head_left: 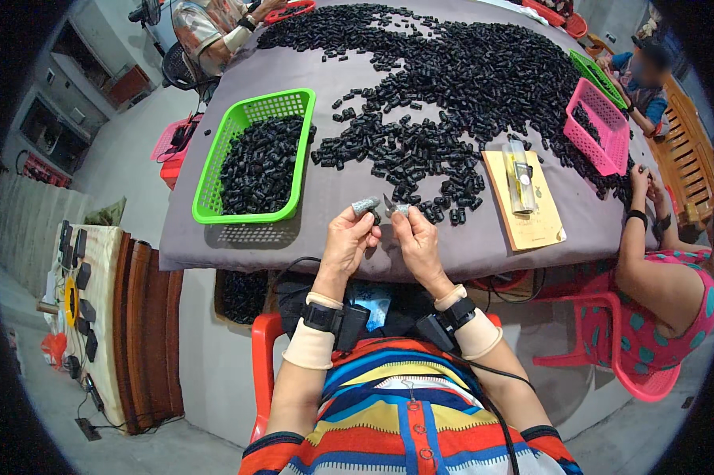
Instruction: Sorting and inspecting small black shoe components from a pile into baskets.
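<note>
Above the table's near edge, my left hand (350, 241) is closed, with a small black piece (376, 222) showing at its fingers. A grey speckled wrap (365, 206) covers one of its fingertips. Close beside it, my right hand (417, 247) pinches a small dark pointed blade (388, 203) that tilts toward the left hand. Another grey speckled patch (403, 210) shows at the right fingertips. Just beyond both hands lie loose short black cylindrical pieces (420, 154), spread in a large heap. The exact grip on each thing is partly hidden by my fingers.
A green basket (307, 127) of black pieces stands left on the grey cloth-covered table (341, 257). At right lie a yellowish book (543, 229) and a clear plastic case (521, 186). Pink (610, 158) and green baskets stand beyond. Other people sit around the table.
</note>
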### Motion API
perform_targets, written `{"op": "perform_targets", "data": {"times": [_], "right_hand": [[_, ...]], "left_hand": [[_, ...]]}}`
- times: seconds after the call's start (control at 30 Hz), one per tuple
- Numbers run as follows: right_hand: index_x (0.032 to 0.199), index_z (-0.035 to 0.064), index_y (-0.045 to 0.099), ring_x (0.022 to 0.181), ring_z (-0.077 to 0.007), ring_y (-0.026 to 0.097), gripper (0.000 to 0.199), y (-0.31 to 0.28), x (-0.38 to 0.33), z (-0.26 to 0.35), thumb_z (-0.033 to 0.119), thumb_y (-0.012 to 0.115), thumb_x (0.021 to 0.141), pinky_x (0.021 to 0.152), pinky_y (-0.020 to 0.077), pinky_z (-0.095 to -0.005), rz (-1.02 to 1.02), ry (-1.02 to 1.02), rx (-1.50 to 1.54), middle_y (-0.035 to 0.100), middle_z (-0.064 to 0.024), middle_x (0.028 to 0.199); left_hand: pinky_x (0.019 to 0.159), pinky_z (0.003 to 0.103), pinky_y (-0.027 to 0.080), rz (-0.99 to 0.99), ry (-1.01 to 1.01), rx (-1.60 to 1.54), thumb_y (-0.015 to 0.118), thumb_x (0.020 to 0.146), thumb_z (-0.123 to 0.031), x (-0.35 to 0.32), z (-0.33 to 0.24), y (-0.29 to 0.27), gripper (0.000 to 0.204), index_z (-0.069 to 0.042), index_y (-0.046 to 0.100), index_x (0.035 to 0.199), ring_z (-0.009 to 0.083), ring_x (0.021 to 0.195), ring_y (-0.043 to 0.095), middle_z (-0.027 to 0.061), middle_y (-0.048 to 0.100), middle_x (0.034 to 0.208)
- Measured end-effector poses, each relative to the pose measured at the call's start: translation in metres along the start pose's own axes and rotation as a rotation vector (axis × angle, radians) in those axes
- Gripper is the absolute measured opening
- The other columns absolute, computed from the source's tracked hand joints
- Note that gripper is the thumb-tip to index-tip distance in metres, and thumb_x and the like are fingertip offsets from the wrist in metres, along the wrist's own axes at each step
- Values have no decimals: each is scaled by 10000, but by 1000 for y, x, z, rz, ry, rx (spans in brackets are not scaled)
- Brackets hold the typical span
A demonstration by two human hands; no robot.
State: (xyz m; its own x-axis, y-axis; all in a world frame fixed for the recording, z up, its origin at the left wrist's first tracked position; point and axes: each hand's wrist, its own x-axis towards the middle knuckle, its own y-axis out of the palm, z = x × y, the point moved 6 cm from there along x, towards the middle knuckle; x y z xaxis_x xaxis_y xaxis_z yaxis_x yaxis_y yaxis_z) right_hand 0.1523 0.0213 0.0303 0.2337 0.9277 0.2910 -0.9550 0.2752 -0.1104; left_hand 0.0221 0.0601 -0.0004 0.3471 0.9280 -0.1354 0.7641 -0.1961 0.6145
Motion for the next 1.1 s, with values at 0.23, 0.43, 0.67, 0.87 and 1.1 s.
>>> {"op": "perform_targets", "data": {"times": [0.23, 0.43, 0.67, 0.87, 1.1], "right_hand": [[719, 18, 502, 501, -214, 499, 245, 5, -1, 12, 209, 567, 857, 476, 375, -332, 167, -35, -151, 520, -134, 599], [730, 25, 527, 567, -324, 546, 224, 10, -4, 16, 215, 585, 831, 491, 393, -373, 186, -142, -244, 545, -153, 637], [748, -6, 520, 540, -276, 511, 191, 12, -6, 22, 156, 570, 836, 504, 388, -339, 172, -167, -247, 518, -158, 637], [737, 1, 519, 536, -285, 507, 200, 12, -6, 23, 167, 576, 835, 494, 382, -347, 153, -193, -262, 511, -152, 636], [717, 34, 529, 580, -325, 555, 217, 12, -6, 24, 212, 579, 830, 493, 404, -387, 141, -197, -324, 546, -142, 644]], "left_hand": [[517, 178, 430, -8, -55, -106, 545, 864, -32, -5, -4, -5, 237, -27, 561, 1100, 85, 615, 525, 19, 573, 791], [527, 182, 439, 44, -49, -133, 526, 882, -66, -4, -1, -9, 232, -34, 563, 1109, 81, 615, 527, 23, 587, 805], [543, 188, 456, 30, -69, -133, 526, 879, -59, -4, -1, -10, 221, -23, 566, 1093, 75, 615, 528, 26, 592, 799], [555, 196, 465, 43, -89, -138, 528, 877, -59, -4, 0, -9, 218, -20, 564, 1087, 80, 618, 528, 30, 589, 797], [546, 200, 461, 34, -94, -145, 522, 880, -66, -4, 0, -10, 214, -20, 563, 1085, 86, 619, 529, 29, 586, 800]]}}
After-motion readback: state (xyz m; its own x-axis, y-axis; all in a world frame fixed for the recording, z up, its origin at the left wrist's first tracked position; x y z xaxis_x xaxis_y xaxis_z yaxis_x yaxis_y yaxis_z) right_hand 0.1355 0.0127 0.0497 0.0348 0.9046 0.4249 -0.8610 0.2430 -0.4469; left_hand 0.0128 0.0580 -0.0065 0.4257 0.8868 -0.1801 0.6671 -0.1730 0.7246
